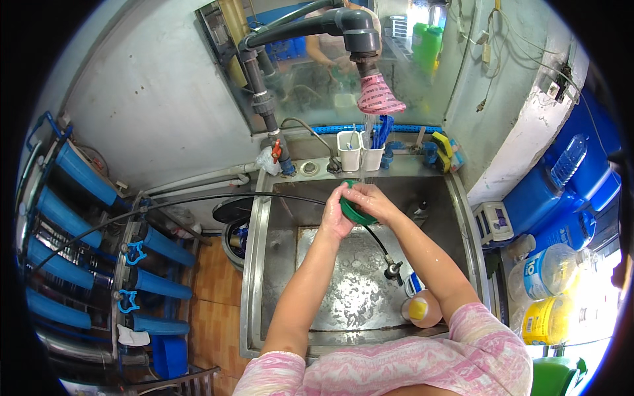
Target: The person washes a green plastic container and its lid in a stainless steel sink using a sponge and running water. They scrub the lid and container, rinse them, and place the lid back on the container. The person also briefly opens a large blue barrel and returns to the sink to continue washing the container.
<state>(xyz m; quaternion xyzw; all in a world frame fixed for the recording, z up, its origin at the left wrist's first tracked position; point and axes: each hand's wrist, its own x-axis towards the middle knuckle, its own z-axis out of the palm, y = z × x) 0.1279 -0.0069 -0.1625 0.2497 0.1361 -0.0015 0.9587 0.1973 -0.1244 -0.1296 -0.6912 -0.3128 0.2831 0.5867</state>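
At the sink (253, 284), your left hand (337, 214) and right hand (368, 200) grip the green piece (356, 215) with curled fingers, apparently mid-rinse, unfinished.

My corner, pale scuffed walls (165, 92).
Orange-brown tiled flr (214, 323) to my L, fogged mirror (297, 99) ahead, worn white pillar (512, 125) & bright light (611, 254) on my R.

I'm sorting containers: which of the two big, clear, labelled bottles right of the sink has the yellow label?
The lower bottle in the picture; the upper bottle has a blue label.
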